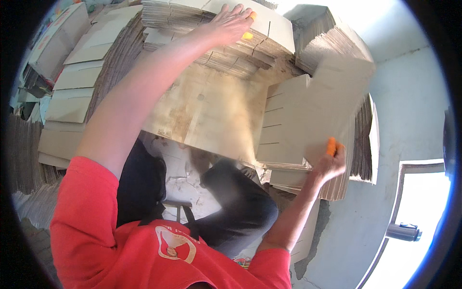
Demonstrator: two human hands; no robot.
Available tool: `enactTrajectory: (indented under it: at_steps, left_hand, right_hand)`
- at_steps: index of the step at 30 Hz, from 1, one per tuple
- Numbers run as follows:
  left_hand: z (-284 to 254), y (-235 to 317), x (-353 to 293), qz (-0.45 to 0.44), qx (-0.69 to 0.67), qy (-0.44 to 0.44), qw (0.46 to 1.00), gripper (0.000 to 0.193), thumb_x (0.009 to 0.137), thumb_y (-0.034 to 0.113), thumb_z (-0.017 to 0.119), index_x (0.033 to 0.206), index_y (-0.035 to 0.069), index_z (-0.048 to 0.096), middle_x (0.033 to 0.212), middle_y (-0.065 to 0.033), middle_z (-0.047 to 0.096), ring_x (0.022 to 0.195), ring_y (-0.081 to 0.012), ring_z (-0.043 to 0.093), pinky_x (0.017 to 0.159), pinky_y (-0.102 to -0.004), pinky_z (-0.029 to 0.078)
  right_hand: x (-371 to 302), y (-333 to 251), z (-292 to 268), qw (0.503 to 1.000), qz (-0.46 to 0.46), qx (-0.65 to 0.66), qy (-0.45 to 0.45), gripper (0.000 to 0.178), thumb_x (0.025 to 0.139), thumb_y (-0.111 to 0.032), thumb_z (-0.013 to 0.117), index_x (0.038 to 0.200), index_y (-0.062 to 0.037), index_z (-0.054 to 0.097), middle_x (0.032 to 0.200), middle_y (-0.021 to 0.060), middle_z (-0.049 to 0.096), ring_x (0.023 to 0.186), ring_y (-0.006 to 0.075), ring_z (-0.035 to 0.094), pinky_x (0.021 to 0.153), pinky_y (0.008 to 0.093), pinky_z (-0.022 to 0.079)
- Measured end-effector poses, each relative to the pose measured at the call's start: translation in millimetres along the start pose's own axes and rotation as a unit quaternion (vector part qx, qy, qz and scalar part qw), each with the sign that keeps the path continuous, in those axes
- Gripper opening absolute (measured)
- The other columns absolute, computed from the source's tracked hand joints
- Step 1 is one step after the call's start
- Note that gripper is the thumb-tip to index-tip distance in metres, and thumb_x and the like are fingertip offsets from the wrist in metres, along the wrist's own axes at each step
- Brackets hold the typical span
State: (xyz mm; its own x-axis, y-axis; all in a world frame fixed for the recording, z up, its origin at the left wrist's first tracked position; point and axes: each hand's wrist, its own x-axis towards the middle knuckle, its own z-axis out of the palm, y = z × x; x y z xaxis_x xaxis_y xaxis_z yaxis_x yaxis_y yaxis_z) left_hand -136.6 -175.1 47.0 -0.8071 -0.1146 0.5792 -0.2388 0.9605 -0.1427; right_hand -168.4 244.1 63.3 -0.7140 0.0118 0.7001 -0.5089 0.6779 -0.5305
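My left hand (pixel 233 24) reaches to the far stack of slotted cardboard sheets (pixel 274 31) and rests at its near edge. Its fingers are spread, and orange-yellow covers show on some of them. At the right, my right hand (pixel 331 163) is closed at the lower edge of a cardboard sheet (pixel 339 96), which is tilted and smeared by motion. An orange cover sits on one finger. Under that sheet is a pile of slotted cardboard sheets (pixel 281 127), partly hidden by it.
A worn wooden board (pixel 207 103) lies between the stacks, above my legs. More cardboard stacks stand at the left (pixel 79 79) and far right (pixel 327 36). A pale wall (pixel 404 111) with a bright opening (pixel 418 216) bounds the right side.
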Motion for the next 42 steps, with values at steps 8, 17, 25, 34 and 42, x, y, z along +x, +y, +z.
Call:
enactTrajectory:
  at_steps: [8, 17, 25, 34, 42]
  left_hand:
    - [10, 5, 29, 0.041, -0.008, -0.02, 0.999, 0.007, 0.077, 0.002, 0.061, 0.084, 0.003, 0.062, 0.089, -0.0122, 0.062, 0.094, -0.0299, 0.06, 0.086, -0.0414, 0.05]
    - [12, -25, 37, 0.017, -0.177, 0.051, 0.983, 0.02, 0.081, 0.01, 0.061, 0.1, 0.003, 0.063, 0.096, -0.0132, 0.06, 0.097, -0.0307, 0.059, 0.078, -0.0439, 0.053]
    - [-36, -3, 26, 0.084, -0.207, 0.043, 0.974, 0.022, 0.094, 0.018, 0.047, 0.107, 0.003, 0.056, 0.107, -0.0161, 0.052, 0.104, -0.036, 0.053, 0.089, -0.0473, 0.046]
    - [-60, 21, -8, 0.191, -0.027, 0.133, 0.972, 0.041, 0.074, -0.003, 0.064, 0.115, -0.002, 0.059, 0.101, -0.0068, 0.061, 0.094, -0.0226, 0.059, 0.073, -0.0323, 0.057]
    - [-79, 30, -18, 0.204, 0.009, 0.137, 0.969, 0.046, 0.072, -0.004, 0.063, 0.117, -0.005, 0.057, 0.102, -0.0089, 0.06, 0.097, -0.0217, 0.059, 0.074, -0.0305, 0.058]
  right_hand:
    - [-14, -6, 11, 0.921, 0.089, 0.361, -0.121, 0.002, 0.081, 0.003, 0.064, 0.082, 0.0025, 0.065, 0.066, 0.0115, 0.065, 0.053, 0.0121, 0.058, 0.043, 0.0236, 0.045]
    - [4, -16, 26, 0.945, 0.09, 0.29, -0.121, 0.015, 0.085, -0.005, 0.056, 0.077, 0.0037, 0.064, 0.053, 0.0006, 0.049, 0.044, 0.0044, 0.045, 0.038, 0.0194, 0.033]
    - [-10, 1, 15, 0.977, 0.074, 0.097, -0.176, 0.028, 0.077, 0.004, 0.064, 0.056, -0.0033, 0.047, 0.052, -0.002, 0.041, 0.054, 0.0063, 0.035, 0.047, 0.0264, 0.03]
    - [-16, 11, 34, 0.983, 0.017, -0.012, -0.182, 0.018, 0.079, 0.004, 0.068, 0.095, 0.003, 0.061, 0.065, 0.009, 0.057, 0.056, 0.0141, 0.049, 0.051, 0.031, 0.042]
    - [-11, 9, 55, 0.988, 0.116, -0.048, -0.087, 0.015, 0.085, -0.011, 0.069, 0.09, 0.0026, 0.066, 0.078, 0.0143, 0.066, 0.069, 0.0188, 0.061, 0.065, 0.0338, 0.049]
